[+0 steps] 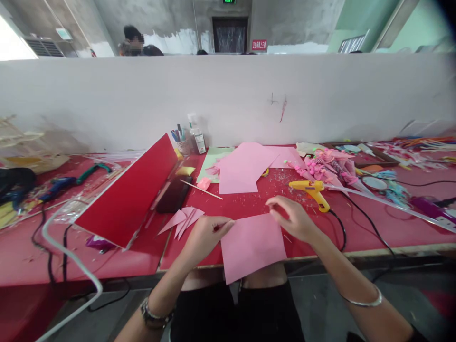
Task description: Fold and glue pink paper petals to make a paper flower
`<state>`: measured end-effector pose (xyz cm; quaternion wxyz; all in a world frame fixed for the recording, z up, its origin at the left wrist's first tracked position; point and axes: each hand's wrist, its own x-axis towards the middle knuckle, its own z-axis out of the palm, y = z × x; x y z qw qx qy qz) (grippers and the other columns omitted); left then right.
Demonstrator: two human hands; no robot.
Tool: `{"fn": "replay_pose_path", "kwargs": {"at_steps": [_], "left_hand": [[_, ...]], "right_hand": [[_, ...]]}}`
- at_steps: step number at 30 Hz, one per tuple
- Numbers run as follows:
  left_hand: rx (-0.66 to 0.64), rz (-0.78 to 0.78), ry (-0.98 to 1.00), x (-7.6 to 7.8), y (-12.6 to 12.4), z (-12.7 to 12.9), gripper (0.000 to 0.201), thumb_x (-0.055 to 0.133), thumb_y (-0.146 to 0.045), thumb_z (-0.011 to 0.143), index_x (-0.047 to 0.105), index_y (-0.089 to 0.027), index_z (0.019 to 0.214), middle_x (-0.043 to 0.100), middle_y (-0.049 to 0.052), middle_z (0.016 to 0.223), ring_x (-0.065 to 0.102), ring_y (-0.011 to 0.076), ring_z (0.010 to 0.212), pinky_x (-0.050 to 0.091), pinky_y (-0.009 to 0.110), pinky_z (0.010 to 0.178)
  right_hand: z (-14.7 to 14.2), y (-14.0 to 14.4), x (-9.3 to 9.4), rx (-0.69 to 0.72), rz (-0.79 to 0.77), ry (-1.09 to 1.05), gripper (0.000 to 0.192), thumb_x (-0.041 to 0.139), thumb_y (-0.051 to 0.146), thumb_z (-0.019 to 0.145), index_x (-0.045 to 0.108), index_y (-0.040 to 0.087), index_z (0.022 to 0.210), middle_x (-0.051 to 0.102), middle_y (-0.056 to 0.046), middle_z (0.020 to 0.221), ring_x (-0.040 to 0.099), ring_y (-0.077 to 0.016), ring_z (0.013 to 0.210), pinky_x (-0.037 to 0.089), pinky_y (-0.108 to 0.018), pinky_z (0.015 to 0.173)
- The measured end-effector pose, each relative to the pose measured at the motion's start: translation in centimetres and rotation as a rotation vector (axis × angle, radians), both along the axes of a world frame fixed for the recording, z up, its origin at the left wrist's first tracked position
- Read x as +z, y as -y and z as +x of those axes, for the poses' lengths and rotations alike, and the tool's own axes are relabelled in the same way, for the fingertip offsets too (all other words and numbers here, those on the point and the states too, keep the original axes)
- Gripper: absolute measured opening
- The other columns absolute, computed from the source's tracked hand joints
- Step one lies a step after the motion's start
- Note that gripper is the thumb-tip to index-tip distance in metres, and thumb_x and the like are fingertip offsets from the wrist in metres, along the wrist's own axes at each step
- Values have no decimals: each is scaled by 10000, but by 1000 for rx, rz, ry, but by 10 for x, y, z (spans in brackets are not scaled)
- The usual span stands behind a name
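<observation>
I pinch the left edge of the pink paper sheet (253, 244) between thumb and fingers of my left hand (206, 233), while my right hand (294, 219) rests on its upper right corner, fingers loosely bent on the paper. The sheet lies between my hands, hanging over the near edge of the red table (374, 228). Just beyond my right hand lies a yellow glue gun (313, 190); folded pink pieces (183, 219) sit left of my left hand.
</observation>
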<state>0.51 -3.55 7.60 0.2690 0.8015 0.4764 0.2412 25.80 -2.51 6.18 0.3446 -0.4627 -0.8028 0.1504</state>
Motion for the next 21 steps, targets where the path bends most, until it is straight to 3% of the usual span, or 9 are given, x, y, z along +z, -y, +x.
{"fn": "replay_pose_path", "kwargs": {"at_steps": [3, 8, 10, 15, 21], "left_hand": [[-25, 108, -64, 3, 0, 4, 345, 371, -313, 836, 500, -144, 564, 435, -38, 502, 375, 86, 482, 259, 205, 479], [-15, 446, -269, 3, -1, 20, 90, 504, -212, 754, 586, -183, 731, 632, -9, 684, 530, 133, 623, 338, 305, 755], [-34, 551, -320, 0, -2, 27, 79, 503, -195, 746, 568, -176, 705, 630, -7, 650, 535, 135, 599, 340, 315, 757], [-4, 801, -411, -7, -5, 35, 157, 452, -147, 737, 509, -170, 592, 549, -31, 465, 459, 113, 424, 321, 277, 575], [1, 871, -477, -8, -15, 12, 191, 425, -137, 742, 501, -173, 571, 505, -35, 408, 399, 97, 370, 275, 258, 513]], "right_hand": [[-12, 3, 12, 199, -173, 47, 174, 435, 289, 817, 570, 182, 841, 617, -24, 778, 549, -138, 709, 373, -221, 639], [-30, 3, 17, 211, -225, 148, 227, 431, 327, 840, 586, 173, 780, 607, -4, 666, 510, -109, 592, 318, -207, 552], [-38, 3, 17, 222, -206, 163, 211, 434, 303, 841, 583, 172, 769, 613, -11, 684, 511, -110, 606, 316, -210, 562], [-46, 4, 21, 228, -217, 121, 232, 416, 297, 848, 556, 159, 724, 572, 4, 627, 471, -94, 565, 295, -202, 536], [-23, 2, 22, 189, -276, 30, 249, 414, 320, 842, 526, 156, 691, 500, 34, 583, 420, -79, 543, 276, -186, 504]]}}
